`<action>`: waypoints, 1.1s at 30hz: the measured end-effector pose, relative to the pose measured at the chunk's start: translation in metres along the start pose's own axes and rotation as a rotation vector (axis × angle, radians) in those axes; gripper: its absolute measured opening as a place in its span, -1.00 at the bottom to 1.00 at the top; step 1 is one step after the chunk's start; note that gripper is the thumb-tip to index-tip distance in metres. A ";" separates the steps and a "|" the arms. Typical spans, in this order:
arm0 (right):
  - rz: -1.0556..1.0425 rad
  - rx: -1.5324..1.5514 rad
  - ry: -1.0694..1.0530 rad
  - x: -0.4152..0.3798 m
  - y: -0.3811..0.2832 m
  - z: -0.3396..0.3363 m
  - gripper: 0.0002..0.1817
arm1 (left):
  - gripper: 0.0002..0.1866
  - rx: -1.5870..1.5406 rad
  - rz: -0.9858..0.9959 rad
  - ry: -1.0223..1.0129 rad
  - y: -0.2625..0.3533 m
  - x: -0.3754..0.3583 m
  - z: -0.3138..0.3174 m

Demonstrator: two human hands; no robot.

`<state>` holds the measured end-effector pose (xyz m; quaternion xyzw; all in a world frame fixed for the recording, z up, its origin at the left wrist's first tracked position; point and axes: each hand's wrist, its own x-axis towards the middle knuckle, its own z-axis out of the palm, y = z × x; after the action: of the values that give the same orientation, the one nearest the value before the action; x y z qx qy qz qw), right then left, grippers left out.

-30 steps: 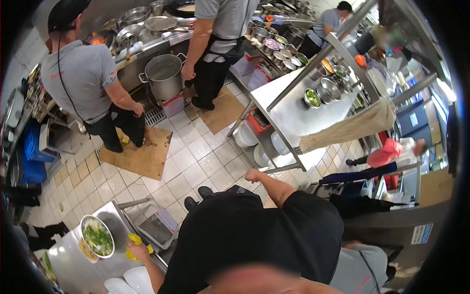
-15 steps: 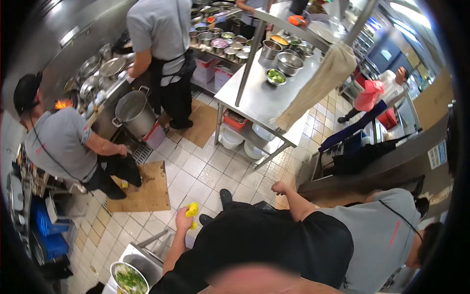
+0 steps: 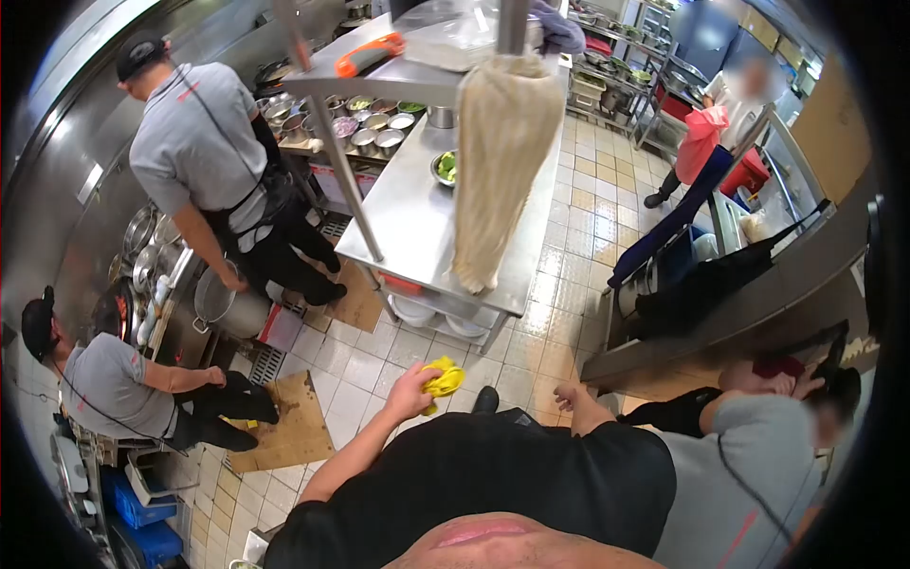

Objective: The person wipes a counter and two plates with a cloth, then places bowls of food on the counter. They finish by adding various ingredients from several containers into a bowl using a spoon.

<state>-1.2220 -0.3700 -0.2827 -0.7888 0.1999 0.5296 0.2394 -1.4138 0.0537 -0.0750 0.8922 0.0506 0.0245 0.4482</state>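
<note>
My left hand [image 3: 411, 393] is closed around a crumpled yellow cloth [image 3: 443, 378], held out in front of my body above the tiled floor. Part of the cloth hangs below the fingers. My right hand [image 3: 568, 395] is empty, its fingers loosely apart, low at my other side. Nearest to it are the floor tiles and the base of a metal-edged counter [image 3: 654, 351]. Ahead stands a steel table [image 3: 379, 232] with a bowl of green vegetables [image 3: 444, 169] on it. A long beige cloth [image 3: 507, 171] hangs from the shelf above the table.
Two people in grey shirts [image 3: 204, 133] stand at the stoves on the left, near a large pot [image 3: 216, 294]. Cardboard [image 3: 289, 427] lies on the floor. Another grey-shirted person [image 3: 730, 465] is close on my right. Farther off, someone holds a pink bag [image 3: 704, 128].
My view has shifted forward, and the steel table appears closer. My left hand has risen and moved rightward with the yellow cloth. The person at the large pot now reaches down towards it.
</note>
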 end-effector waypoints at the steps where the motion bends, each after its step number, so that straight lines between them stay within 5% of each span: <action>1: 0.023 0.070 0.001 0.005 0.003 -0.013 -0.49 | -0.57 -0.036 0.067 -0.005 0.016 0.029 0.009; 3: 0.039 0.156 0.022 0.017 0.011 -0.045 -0.52 | -0.57 -0.113 0.207 -0.026 0.046 0.087 0.027; 10: -0.073 0.594 0.142 0.086 0.036 -0.152 -0.80 | -0.49 -0.076 0.086 -0.017 0.066 0.255 0.113; 13: -0.183 0.638 0.276 0.056 0.016 -0.169 -0.90 | -0.34 0.548 -0.027 0.089 0.036 0.297 0.170; 15: -0.208 0.729 0.270 0.059 0.010 -0.174 -0.90 | -0.19 0.548 -0.154 0.001 0.034 0.309 0.182; 21: -0.381 0.126 0.208 0.059 -0.048 -0.168 -0.52 | -0.13 0.604 -0.232 0.081 0.050 0.366 0.175; 25: -0.556 -0.257 0.232 0.032 -0.126 -0.183 -0.46 | -0.17 0.481 -0.380 0.221 0.037 0.430 0.193; 33: -0.718 -0.281 0.010 0.038 -0.259 -0.254 -0.48 | -0.23 0.513 -0.385 0.259 0.049 0.545 0.206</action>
<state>-0.8728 -0.3141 -0.1931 -0.8365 -0.1623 0.4304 0.2979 -0.8506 -0.0790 -0.1596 0.9393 0.2792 0.0390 0.1955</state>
